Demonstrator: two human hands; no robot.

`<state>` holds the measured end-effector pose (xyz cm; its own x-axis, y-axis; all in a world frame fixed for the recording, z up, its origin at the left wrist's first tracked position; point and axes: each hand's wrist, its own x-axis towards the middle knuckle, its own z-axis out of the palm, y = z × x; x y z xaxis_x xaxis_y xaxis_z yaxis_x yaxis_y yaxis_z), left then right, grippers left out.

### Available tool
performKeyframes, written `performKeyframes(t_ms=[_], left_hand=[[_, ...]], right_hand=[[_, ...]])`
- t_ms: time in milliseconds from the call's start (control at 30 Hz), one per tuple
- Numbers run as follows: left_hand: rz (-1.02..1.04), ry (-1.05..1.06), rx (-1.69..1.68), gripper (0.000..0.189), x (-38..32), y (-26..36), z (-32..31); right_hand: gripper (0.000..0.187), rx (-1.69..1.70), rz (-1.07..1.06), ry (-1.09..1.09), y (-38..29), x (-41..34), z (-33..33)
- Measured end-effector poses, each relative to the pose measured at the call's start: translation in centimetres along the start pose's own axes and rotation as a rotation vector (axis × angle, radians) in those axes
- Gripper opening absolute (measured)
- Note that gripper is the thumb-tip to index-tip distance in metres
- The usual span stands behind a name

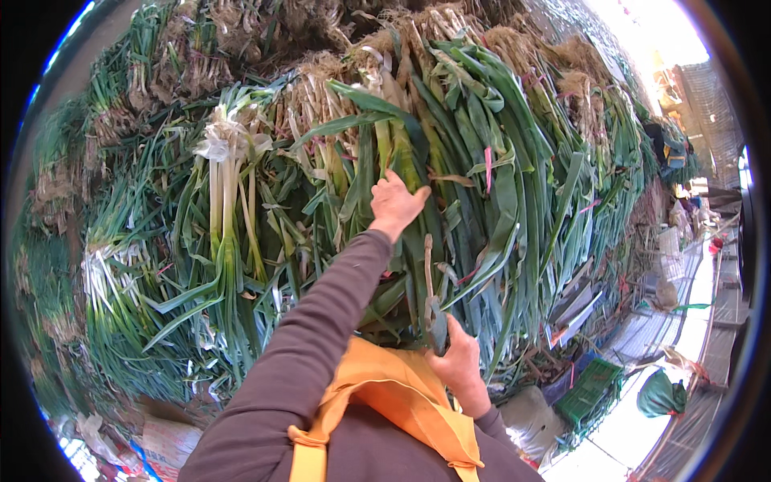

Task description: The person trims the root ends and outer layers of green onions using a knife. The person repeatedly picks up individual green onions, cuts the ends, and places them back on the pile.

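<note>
My left hand (397, 202) reaches forward onto the green stems of a large leek (405, 150) in the pile; its fingertips touch the stems, but a firm grip cannot be made out. Close to my orange apron (391, 373), my right hand (461, 361) is closed on the dark handle of a tool (429, 271) with a thin, brownish shaft or blade pointing forward. To the left lie leeks with peeled white stems (226, 199). Untrimmed leeks with brown roots (512, 48) lie beyond and to the right, some bound with pink ties (488, 169).
Bundles of thin green onions (120, 271) cover the left side. At the lower right are a green plastic crate (587, 388), a grey sack (530, 422) and a tied green bag (661, 394). A printed white sack (168, 443) lies at the lower left.
</note>
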<state>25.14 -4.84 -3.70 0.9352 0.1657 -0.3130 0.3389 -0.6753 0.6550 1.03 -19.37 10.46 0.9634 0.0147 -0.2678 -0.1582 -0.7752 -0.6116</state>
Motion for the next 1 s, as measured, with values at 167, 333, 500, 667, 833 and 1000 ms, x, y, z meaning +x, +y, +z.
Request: performKeyframes(t_ms=[167, 333, 500, 667, 833, 1000], left_hand=[[-0.299, 0.040, 0.103, 0.114, 0.5, 3.6, 2.3], [-0.265, 0.220, 0.310, 0.115, -1.1, 4.5, 4.3], [-0.176, 0.150, 0.144, 0.117, 0.4, 2.2, 7.1], [-0.016, -0.022, -0.084, 0.102, -0.1, -0.9, -1.7], [0.226, -0.193, -0.297, 0.092, 5.0, -8.1, -16.1], [-0.188, -0.428, -1.009, 0.058, -12.1, 1.5, -23.8]], right_hand=[[0.061, 0.017, 0.095, -0.041, 3.7, -1.3, -2.0], [0.060, 0.070, 0.065, -0.061, 7.6, -3.0, -3.5], [0.057, -0.058, 0.074, -0.065, 9.8, -4.0, -7.3], [0.059, -0.037, 0.102, -0.077, 11.7, -4.9, -8.5], [0.062, -0.036, 0.030, -0.074, 11.6, -4.6, -7.6], [0.049, 0.141, -0.067, 0.067, 9.4, -3.9, -7.8]])
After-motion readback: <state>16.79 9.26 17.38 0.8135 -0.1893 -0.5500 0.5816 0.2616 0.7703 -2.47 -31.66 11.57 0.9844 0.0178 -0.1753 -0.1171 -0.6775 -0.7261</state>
